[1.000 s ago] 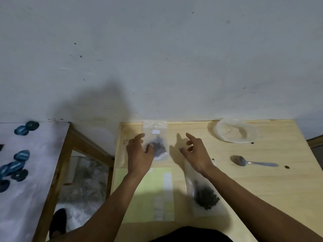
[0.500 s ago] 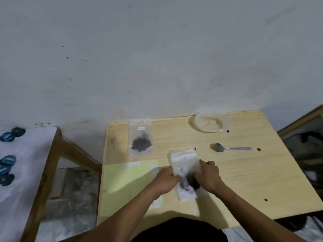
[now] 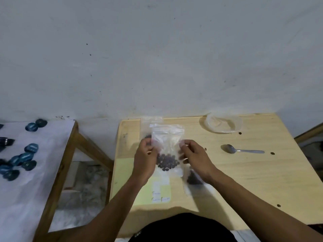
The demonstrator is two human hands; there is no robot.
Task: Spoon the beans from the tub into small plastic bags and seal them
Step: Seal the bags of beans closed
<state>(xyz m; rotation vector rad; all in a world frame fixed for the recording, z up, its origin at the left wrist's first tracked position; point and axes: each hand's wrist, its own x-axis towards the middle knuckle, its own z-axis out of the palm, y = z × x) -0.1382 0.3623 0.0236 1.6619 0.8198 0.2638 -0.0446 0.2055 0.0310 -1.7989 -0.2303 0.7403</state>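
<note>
Bag [image 3: 167,149] now lifted between both hands

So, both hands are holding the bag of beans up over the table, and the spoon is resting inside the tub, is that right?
Not quite. In the head view the spoon lies on the table, in front of the tub, not inside it. Both the left hand and right hand do hold the bag of beans.

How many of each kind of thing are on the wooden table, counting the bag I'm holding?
Bags of beans: 3. These are the held bag, pinched by the left hand and right hand, the bag at the back, and the bag beside the right wrist.
Tub: 1
Spoon: 1
Yellow sheet: 1
Total: 6
</note>
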